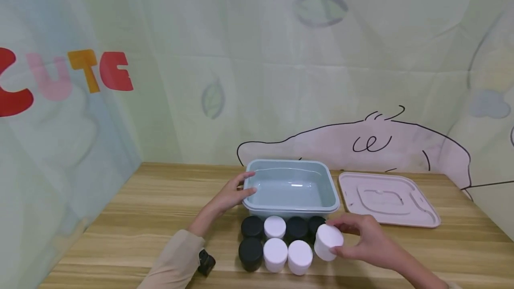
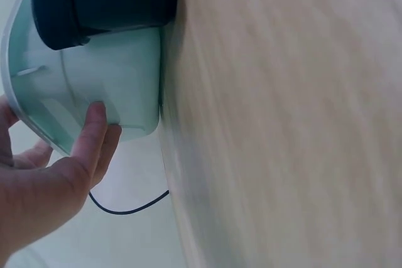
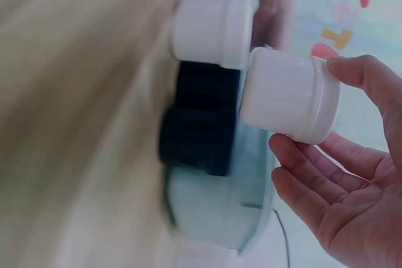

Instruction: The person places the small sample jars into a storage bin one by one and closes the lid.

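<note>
A white lidded jar [image 1: 328, 242] is pinched between the thumb and fingers of my right hand [image 1: 367, 242], raised at the right end of the jars; the right wrist view shows the same white jar [image 3: 286, 95] tilted and off the table. My left hand [image 1: 230, 194] rests at the left rim of a light blue plastic bin [image 1: 291, 208], its fingers over the rim and against the outer wall. Two rows of jars stand in front of the bin, black jars [image 1: 251, 253] and white jars [image 1: 275, 254] mixed. The bin's visible floor is bare.
A pale pink lid [image 1: 387, 200] lies flat right of the bin. The wooden table [image 1: 168, 191] meets a printed curtain [image 1: 249, 57] at its back edge. A black device [image 1: 206, 262] is strapped on the left wrist.
</note>
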`<state>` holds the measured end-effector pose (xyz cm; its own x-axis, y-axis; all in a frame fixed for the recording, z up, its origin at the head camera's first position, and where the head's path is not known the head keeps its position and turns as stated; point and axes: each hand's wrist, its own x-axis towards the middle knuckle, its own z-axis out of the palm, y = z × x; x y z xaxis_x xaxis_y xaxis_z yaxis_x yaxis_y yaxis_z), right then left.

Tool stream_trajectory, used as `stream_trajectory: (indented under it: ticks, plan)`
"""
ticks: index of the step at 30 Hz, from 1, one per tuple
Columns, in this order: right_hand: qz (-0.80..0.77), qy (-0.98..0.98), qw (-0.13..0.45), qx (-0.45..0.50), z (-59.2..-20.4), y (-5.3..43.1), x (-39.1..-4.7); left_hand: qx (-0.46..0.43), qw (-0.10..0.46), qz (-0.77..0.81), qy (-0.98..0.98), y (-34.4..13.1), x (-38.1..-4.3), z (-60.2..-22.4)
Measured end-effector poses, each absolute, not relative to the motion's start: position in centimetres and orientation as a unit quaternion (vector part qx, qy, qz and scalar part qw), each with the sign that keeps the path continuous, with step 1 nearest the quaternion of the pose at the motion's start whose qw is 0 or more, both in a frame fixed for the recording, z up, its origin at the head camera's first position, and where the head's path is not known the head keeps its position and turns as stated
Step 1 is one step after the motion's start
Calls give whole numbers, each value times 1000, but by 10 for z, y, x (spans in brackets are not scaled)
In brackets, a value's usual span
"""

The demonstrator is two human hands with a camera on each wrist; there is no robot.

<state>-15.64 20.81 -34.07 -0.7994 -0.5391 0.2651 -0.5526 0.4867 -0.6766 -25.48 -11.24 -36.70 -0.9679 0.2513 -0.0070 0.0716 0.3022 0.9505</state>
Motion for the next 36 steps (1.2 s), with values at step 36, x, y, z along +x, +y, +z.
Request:
stream_trajectory:
  ticks: [36]
  plan:
    - [346, -905, 85, 234, -332, 193, -254, 100, 81, 580, 804, -113, -254, -366]
